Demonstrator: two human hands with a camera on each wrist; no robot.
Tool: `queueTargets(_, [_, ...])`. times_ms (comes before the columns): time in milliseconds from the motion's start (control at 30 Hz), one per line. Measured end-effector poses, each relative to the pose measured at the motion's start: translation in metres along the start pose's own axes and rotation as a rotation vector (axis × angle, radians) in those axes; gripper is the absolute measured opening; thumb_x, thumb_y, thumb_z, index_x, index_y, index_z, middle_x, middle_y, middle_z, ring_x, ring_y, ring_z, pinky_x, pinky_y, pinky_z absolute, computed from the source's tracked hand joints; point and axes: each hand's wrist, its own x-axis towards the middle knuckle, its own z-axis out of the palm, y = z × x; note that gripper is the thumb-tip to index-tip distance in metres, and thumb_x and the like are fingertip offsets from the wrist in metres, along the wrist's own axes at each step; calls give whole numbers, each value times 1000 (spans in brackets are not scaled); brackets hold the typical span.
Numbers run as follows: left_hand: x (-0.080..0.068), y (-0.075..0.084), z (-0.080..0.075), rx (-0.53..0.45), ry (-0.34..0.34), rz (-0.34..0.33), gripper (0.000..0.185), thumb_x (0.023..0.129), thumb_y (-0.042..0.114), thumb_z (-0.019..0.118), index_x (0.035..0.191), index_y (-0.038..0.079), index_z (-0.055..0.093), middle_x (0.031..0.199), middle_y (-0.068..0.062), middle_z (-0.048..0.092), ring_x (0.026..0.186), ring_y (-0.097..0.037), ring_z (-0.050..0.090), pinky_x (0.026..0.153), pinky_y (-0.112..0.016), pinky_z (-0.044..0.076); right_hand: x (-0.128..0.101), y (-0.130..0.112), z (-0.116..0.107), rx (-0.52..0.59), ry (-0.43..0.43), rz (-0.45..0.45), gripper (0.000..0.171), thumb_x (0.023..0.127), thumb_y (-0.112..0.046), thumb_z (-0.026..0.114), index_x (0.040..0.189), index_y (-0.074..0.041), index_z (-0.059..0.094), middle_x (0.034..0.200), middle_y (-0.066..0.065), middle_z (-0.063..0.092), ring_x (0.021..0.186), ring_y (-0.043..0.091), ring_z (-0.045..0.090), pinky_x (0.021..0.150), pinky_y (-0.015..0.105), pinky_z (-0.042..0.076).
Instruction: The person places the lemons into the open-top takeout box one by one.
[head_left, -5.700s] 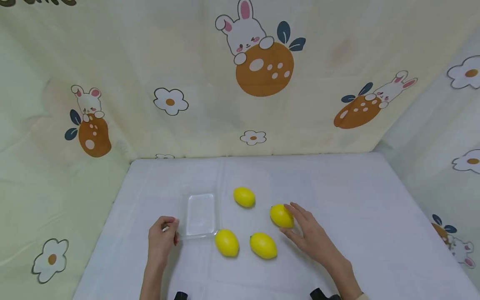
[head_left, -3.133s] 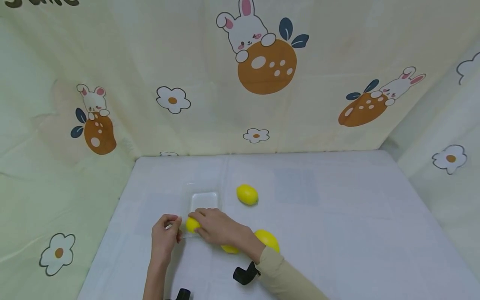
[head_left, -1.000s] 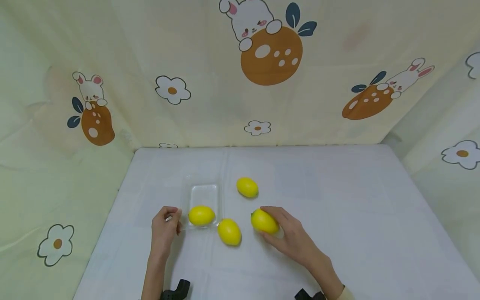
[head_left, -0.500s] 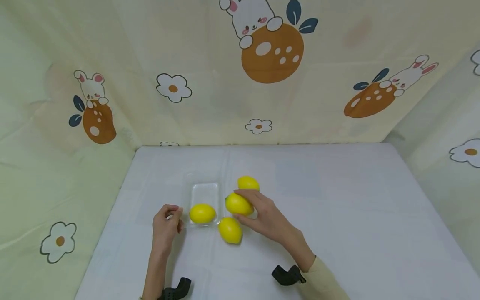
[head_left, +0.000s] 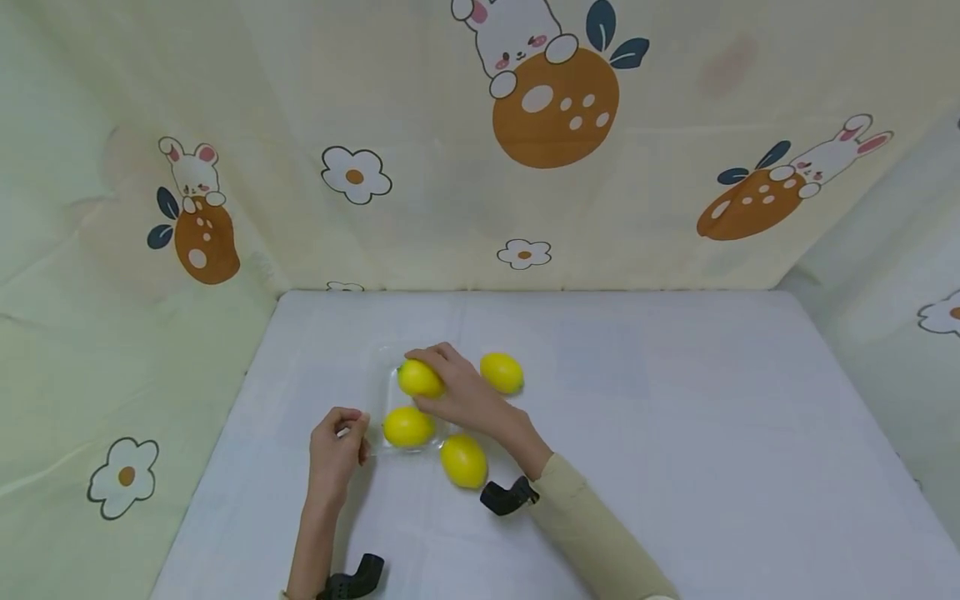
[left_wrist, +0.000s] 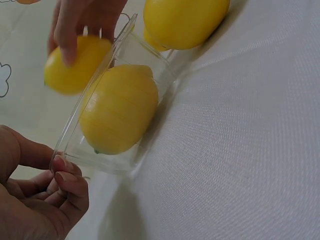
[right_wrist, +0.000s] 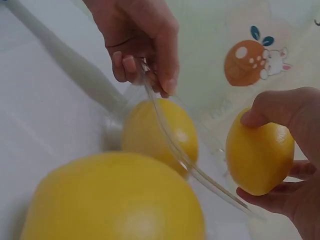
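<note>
A clear plastic tray sits left of the table's middle with one yellow lemon lying in its near half. My right hand grips a second lemon over the tray's far half; whether it touches the tray floor I cannot tell. My left hand pinches the tray's near left rim. The left wrist view shows the lemon in the tray behind the tray's rim and the held lemon beyond it. In the right wrist view the held lemon hangs past the rim.
Two more lemons lie on the white tablecloth: one just right of the tray, one at its near right corner. Cloth printed with rabbits and flowers walls in the back and both sides.
My right hand has carried its lemon leftward and away from me, from beside the tray to above its far half. The left hand has kept its pinch on the rim.
</note>
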Motion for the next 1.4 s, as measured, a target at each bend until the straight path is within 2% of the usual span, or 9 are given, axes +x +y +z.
queueTargets(133, [0,-1,-1,-4,0,1,19,102,13,63,111,-4,60,83,-8,58,53,-13,50,51,-23,45,22,1,18,-30,-115,35,57,99,-23,69,151,-20,47,140,6,50,122,21,52,107,41,48])
queueTargets(233, [1,-2,-1,-5,-9,-2,19,102,13,63,111,-3,60,83,-8,57,52,-13,50,51,-23,44,32,3,30,-65,-156,55,56,100,-23,68,152,-19,47,143,6,50,123,21,52,107,40,48])
queueTargets(367, [3,-2,0,5,-5,-2,17,102,13,62,110,-2,61,84,-8,56,52,-14,50,51,-23,44,40,1,39,-79,-145,44,54,99,-21,68,150,-17,49,147,7,51,127,23,53,110,41,47])
queueTargets(533, [4,-2,0,11,6,5,17,103,13,62,110,-2,61,83,-6,56,53,-13,50,51,-23,45,46,-3,42,-103,-143,29,48,100,-21,67,144,-13,53,143,8,55,126,24,55,110,40,47])
queueTargets(900, [6,-6,-1,-8,3,19,15,102,13,62,108,-1,61,84,-9,57,52,-14,52,51,-23,47,43,-2,40,-100,-162,27,50,101,-23,66,148,-13,52,152,9,51,139,25,50,118,42,40])
queueTargets(1067, [6,-7,-1,1,8,22,15,101,12,62,108,-1,61,81,-6,56,51,-14,51,51,-23,47,32,-1,28,-75,-137,35,47,102,-20,64,147,-12,53,153,8,50,142,27,46,120,45,38])
queueTargets(1167, [6,-7,-1,3,15,22,15,102,12,62,108,-1,61,80,-5,56,51,-14,51,51,-23,46,21,3,14,-60,-92,17,44,102,-17,64,144,-12,54,152,8,50,143,27,46,120,46,37])
queueTargets(1300, [7,-7,-1,-4,14,27,15,102,12,63,108,-2,61,80,-5,56,51,-14,51,51,-24,46,2,15,-13,-93,44,-43,39,100,-11,67,138,-8,58,147,11,55,140,30,50,118,47,41])
queueTargets(1400, [6,-6,-2,-7,9,27,16,102,12,63,108,-3,61,80,-5,57,51,-13,51,51,-24,46,-16,30,-33,-196,154,-42,39,97,-9,70,135,-6,61,143,14,58,136,32,52,115,48,44])
